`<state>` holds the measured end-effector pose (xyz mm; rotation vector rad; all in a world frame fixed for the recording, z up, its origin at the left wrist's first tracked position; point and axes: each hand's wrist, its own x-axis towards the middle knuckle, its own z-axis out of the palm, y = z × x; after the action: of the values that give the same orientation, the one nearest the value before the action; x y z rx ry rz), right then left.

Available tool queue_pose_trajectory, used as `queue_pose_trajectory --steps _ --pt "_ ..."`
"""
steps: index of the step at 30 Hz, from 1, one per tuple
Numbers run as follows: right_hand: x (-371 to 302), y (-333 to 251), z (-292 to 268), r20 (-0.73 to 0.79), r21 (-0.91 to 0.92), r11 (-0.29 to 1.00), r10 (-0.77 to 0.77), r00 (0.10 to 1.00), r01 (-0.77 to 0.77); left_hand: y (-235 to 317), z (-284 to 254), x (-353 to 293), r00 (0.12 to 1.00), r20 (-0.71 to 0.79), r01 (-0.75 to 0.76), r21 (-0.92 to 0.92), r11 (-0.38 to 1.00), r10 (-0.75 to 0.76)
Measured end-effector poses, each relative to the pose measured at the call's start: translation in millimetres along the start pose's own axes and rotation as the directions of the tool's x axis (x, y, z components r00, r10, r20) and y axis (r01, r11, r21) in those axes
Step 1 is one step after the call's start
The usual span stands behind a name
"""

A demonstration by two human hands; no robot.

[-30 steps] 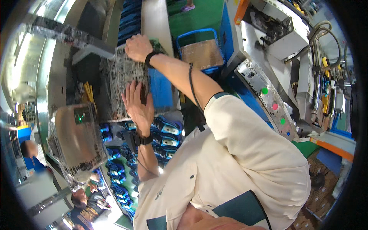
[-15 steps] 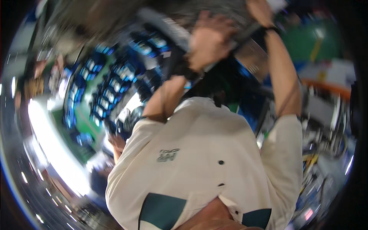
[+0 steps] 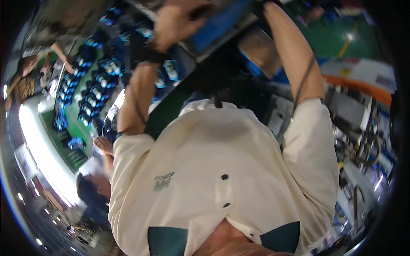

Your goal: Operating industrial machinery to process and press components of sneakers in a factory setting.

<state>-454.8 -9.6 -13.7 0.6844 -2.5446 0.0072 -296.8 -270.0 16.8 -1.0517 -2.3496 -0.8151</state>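
Observation:
My left hand (image 3: 178,24) is near the top edge, blurred by motion, with a dark band at its wrist. A gap shows between its thumb and fingers, and I see nothing held in it. Right beside it is a flat blue surface (image 3: 220,26) bordered by a grey metal edge (image 3: 215,46). My right forearm (image 3: 294,55) reaches up to the top edge, where a dark wristband (image 3: 259,9) shows. The right hand itself lies beyond the picture.
Rows of dark parts with blue edges (image 3: 92,96) stand over a green floor at left. Co-workers' hands (image 3: 102,145) and arms (image 3: 62,55) are there too. A brown cardboard-like panel (image 3: 258,51) lies below my right wrist. Machinery with cables (image 3: 367,145) fills the right side.
My left hand has moved left and up, away from the right arm. My right hand has passed out of the top of the picture. The blue surface has come into view between them.

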Motion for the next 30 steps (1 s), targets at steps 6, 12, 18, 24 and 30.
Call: queue_pose_trajectory --steps 6,12,18,24,30 --pt "39.3 -33.2 -49.4 0.107 0.141 0.836 0.519 0.848 -0.53 -18.7 -33.4 23.8 0.993 0.084 0.087 -0.121 0.989 -0.077" --pt "14.2 -26.5 -37.4 0.145 0.16 0.816 0.537 0.831 -0.555 -16.8 -8.7 17.2 0.997 0.075 0.005 -0.075 0.997 0.001" --pt "-9.9 -5.5 -55.3 0.245 0.093 0.829 0.518 0.819 -0.552 -26.9 21.1 31.8 0.988 0.136 -0.06 -0.062 0.996 0.068" --pt "26.5 -43.7 16.5 0.207 0.221 0.603 0.739 0.641 -0.767 -50.2 14.3 17.5 0.984 0.171 -0.046 0.002 0.999 0.045" --pt "15.3 -42.7 -6.0 0.142 0.182 0.702 0.674 0.725 -0.688 -57.1 19.4 22.0 0.988 0.046 -0.144 -0.057 0.988 0.147"
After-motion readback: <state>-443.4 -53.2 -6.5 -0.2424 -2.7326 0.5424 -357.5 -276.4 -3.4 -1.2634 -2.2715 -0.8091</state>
